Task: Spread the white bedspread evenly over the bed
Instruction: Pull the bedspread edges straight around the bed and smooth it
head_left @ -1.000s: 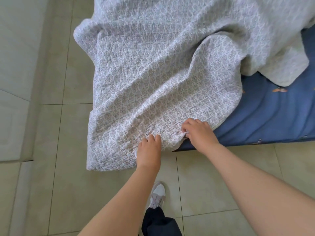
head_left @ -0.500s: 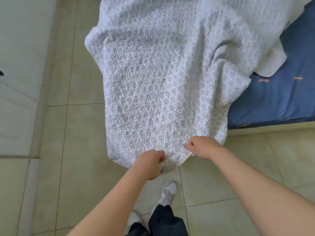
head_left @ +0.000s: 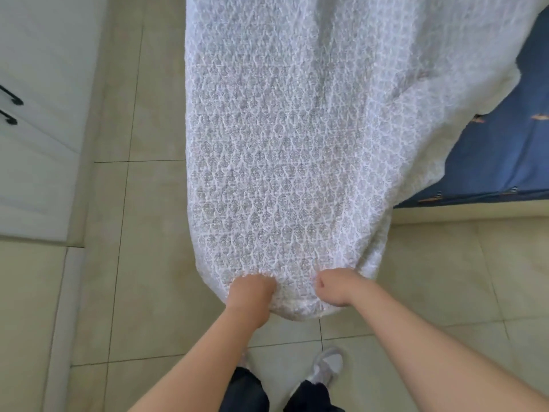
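Underfoot, the pale beige tiled floor (head_left: 142,278) is filling most of the view. Over it, the white quilted bedspread with a grey leaf-like print (head_left: 282,144) is hanging in one long sloping band, running from the top of the view down to the person's hands. To the right, the bed with a blue cover dotted with small orange figures (head_left: 490,162) is lying uncovered, and the bedspread's right edge is draping over its near corner. At the far left, the white panelled cabinet with black handles (head_left: 38,144) is standing well apart from the cloth.

Both hands are working at the bedspread's nearest end, with all the rest of the fabric stretching away from them towards the bed. The left hand (head_left: 251,295) is curling its fingers into the near edge and gripping it. The right hand (head_left: 335,288), just beside it, is clenching the same edge, and the cloth is sagging in a rounded fold between and below the two fists. Lower down, a grey-and-white sneaker (head_left: 326,365) is resting on the tiles between the forearms.
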A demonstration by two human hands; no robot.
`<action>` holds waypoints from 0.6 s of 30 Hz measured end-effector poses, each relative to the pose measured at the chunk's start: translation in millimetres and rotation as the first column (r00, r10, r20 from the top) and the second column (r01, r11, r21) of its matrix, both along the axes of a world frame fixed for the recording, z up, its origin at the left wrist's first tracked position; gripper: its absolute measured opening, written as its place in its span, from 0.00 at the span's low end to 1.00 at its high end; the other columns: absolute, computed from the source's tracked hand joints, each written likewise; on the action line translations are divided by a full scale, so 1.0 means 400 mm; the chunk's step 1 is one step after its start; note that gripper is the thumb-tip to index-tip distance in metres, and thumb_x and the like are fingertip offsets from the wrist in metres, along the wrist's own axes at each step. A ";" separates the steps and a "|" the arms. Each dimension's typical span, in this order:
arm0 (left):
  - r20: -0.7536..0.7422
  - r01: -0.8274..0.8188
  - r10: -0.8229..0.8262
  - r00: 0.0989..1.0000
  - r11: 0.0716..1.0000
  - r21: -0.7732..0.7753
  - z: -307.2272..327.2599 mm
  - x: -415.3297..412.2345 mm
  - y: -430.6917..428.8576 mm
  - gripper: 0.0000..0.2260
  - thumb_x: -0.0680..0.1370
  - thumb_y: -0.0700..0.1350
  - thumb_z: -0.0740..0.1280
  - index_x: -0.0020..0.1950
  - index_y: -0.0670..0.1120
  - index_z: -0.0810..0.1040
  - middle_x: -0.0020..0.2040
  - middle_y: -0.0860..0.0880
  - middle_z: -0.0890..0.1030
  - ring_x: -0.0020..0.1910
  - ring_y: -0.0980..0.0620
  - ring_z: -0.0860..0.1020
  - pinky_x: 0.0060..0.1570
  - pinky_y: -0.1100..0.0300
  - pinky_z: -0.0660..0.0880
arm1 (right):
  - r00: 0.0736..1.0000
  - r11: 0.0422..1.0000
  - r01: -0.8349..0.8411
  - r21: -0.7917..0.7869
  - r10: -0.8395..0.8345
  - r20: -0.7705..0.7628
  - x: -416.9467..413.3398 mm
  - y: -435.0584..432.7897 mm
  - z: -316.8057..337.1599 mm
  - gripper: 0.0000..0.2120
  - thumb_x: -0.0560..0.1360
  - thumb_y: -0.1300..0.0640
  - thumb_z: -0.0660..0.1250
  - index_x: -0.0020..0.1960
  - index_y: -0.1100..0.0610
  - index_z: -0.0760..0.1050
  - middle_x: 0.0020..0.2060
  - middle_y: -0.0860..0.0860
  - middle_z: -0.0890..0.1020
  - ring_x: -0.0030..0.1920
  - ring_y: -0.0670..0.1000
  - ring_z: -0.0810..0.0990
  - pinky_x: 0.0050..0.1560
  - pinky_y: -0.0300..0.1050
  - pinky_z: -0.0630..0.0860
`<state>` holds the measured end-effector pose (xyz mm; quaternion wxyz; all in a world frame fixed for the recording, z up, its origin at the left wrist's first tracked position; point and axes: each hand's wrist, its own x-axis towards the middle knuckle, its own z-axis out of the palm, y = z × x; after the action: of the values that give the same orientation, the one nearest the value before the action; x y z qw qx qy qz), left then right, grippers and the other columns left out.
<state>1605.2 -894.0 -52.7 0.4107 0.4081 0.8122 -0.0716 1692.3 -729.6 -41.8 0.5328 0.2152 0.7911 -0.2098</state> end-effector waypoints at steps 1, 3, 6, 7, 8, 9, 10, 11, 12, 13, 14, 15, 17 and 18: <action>-0.005 0.024 -0.025 1.000 0.999 -0.027 -0.004 0.010 0.013 0.12 0.74 0.37 0.63 0.56 0.47 0.72 0.53 0.48 0.76 0.51 0.46 0.76 0.46 0.56 0.71 | 0.999 0.999 0.038 -0.033 -0.039 -0.015 0.012 0.012 -0.007 0.13 0.79 0.58 0.52 0.36 0.52 0.64 0.33 0.49 0.69 0.36 0.50 0.69 0.46 0.46 0.71; -0.010 0.032 -0.033 0.999 0.998 -0.059 -0.014 0.019 0.028 0.14 0.75 0.39 0.64 0.60 0.48 0.70 0.57 0.47 0.74 0.55 0.46 0.75 0.51 0.55 0.70 | 0.986 0.990 0.130 -0.060 -0.136 -0.099 0.023 0.034 -0.008 0.11 0.79 0.59 0.53 0.45 0.54 0.73 0.43 0.51 0.77 0.42 0.51 0.75 0.48 0.47 0.74; -0.009 -0.027 0.027 1.000 0.999 -0.019 -0.012 0.039 0.069 0.16 0.76 0.38 0.62 0.62 0.50 0.70 0.59 0.48 0.73 0.56 0.46 0.74 0.55 0.53 0.70 | 0.917 0.966 0.258 -0.001 -0.246 -0.313 0.045 0.092 0.008 0.13 0.78 0.60 0.54 0.53 0.53 0.76 0.52 0.51 0.80 0.48 0.53 0.77 0.49 0.46 0.75; 0.001 -0.048 0.048 0.999 0.999 0.015 -0.009 0.052 0.095 0.16 0.76 0.38 0.62 0.62 0.50 0.70 0.59 0.48 0.73 0.57 0.46 0.73 0.55 0.53 0.70 | 0.888 0.956 0.294 0.006 -0.271 -0.371 0.061 0.121 0.009 0.13 0.77 0.60 0.54 0.51 0.52 0.76 0.52 0.50 0.80 0.49 0.53 0.78 0.50 0.47 0.76; 0.014 -0.070 0.070 0.997 0.996 0.052 -0.005 0.065 0.121 0.15 0.76 0.38 0.61 0.62 0.50 0.71 0.59 0.48 0.73 0.57 0.46 0.73 0.55 0.54 0.70 | 0.868 0.948 0.317 0.014 -0.284 -0.408 0.074 0.148 0.014 0.12 0.77 0.60 0.55 0.50 0.52 0.77 0.52 0.50 0.80 0.51 0.54 0.78 0.52 0.49 0.76; 0.032 -0.099 0.096 0.995 0.991 0.090 -0.001 0.078 0.147 0.15 0.76 0.38 0.61 0.62 0.50 0.71 0.59 0.48 0.73 0.57 0.46 0.73 0.54 0.54 0.70 | 0.847 0.939 0.342 0.017 -0.301 -0.439 0.089 0.176 0.016 0.12 0.76 0.59 0.55 0.49 0.52 0.77 0.52 0.50 0.80 0.52 0.54 0.78 0.53 0.50 0.76; 0.053 -0.131 0.125 0.991 0.983 0.129 0.005 0.092 0.175 0.15 0.76 0.38 0.61 0.61 0.49 0.72 0.59 0.49 0.74 0.56 0.47 0.74 0.52 0.55 0.71 | 0.833 0.930 0.367 0.024 -0.317 -0.454 0.106 0.206 0.022 0.12 0.76 0.59 0.55 0.50 0.51 0.77 0.53 0.50 0.80 0.54 0.54 0.78 0.54 0.50 0.76; 0.078 -0.160 0.149 0.986 0.973 0.164 0.011 0.109 0.206 0.15 0.76 0.37 0.61 0.61 0.49 0.72 0.58 0.49 0.74 0.55 0.47 0.74 0.50 0.55 0.72 | 0.817 0.920 0.390 0.031 -0.331 -0.472 0.127 0.239 0.025 0.12 0.76 0.58 0.56 0.50 0.51 0.77 0.54 0.50 0.79 0.55 0.55 0.78 0.54 0.50 0.76; 0.100 -0.179 0.162 0.982 0.965 0.193 0.018 0.132 0.245 0.14 0.76 0.37 0.61 0.60 0.49 0.72 0.57 0.50 0.74 0.54 0.48 0.74 0.49 0.54 0.74 | 0.806 0.912 0.409 0.042 -0.339 -0.485 0.154 0.277 0.032 0.12 0.76 0.58 0.56 0.51 0.51 0.77 0.55 0.50 0.79 0.55 0.55 0.77 0.55 0.50 0.76; 0.116 -0.195 0.172 0.978 0.956 0.219 0.024 0.151 0.278 0.14 0.76 0.37 0.62 0.59 0.49 0.72 0.57 0.50 0.74 0.52 0.48 0.74 0.48 0.53 0.75 | 0.797 0.905 0.421 0.052 -0.342 -0.498 0.178 0.310 0.034 0.12 0.76 0.58 0.56 0.51 0.51 0.77 0.55 0.51 0.79 0.56 0.55 0.77 0.55 0.50 0.76; 0.127 -0.206 0.180 0.975 0.948 0.242 0.030 0.170 0.313 0.14 0.75 0.37 0.62 0.59 0.49 0.72 0.57 0.50 0.74 0.51 0.48 0.75 0.47 0.52 0.76 | 0.789 0.898 0.435 0.064 -0.347 -0.507 0.199 0.341 0.038 0.12 0.76 0.58 0.56 0.51 0.52 0.77 0.55 0.51 0.79 0.56 0.56 0.77 0.56 0.50 0.75; 0.131 -0.211 0.182 0.975 0.941 0.266 0.037 0.189 0.348 0.14 0.75 0.36 0.61 0.59 0.49 0.72 0.57 0.50 0.74 0.51 0.48 0.75 0.46 0.52 0.76 | 0.780 0.891 0.449 0.070 -0.353 -0.516 0.221 0.373 0.040 0.12 0.76 0.58 0.56 0.51 0.52 0.77 0.55 0.52 0.79 0.56 0.56 0.78 0.56 0.49 0.75; 0.104 -0.183 0.158 0.982 0.928 0.326 0.045 0.226 0.428 0.15 0.76 0.37 0.61 0.61 0.48 0.72 0.60 0.50 0.73 0.53 0.47 0.75 0.45 0.53 0.75 | 0.767 0.877 0.474 0.080 -0.366 -0.527 0.262 0.442 0.045 0.11 0.76 0.58 0.57 0.52 0.51 0.77 0.56 0.51 0.79 0.56 0.55 0.77 0.57 0.49 0.75; 0.077 -0.161 0.143 0.987 0.919 0.359 0.046 0.238 0.461 0.15 0.76 0.38 0.61 0.62 0.48 0.72 0.61 0.51 0.72 0.54 0.47 0.75 0.44 0.54 0.73 | 0.764 0.874 0.478 0.083 -0.367 -0.530 0.274 0.470 0.048 0.11 0.76 0.58 0.57 0.52 0.51 0.77 0.56 0.51 0.79 0.56 0.55 0.77 0.57 0.49 0.75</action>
<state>1700.4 -709.4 -34.1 0.3521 0.4146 0.8302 0.1223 1802.0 -541.5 -22.7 0.2226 0.3830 0.8493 -0.2871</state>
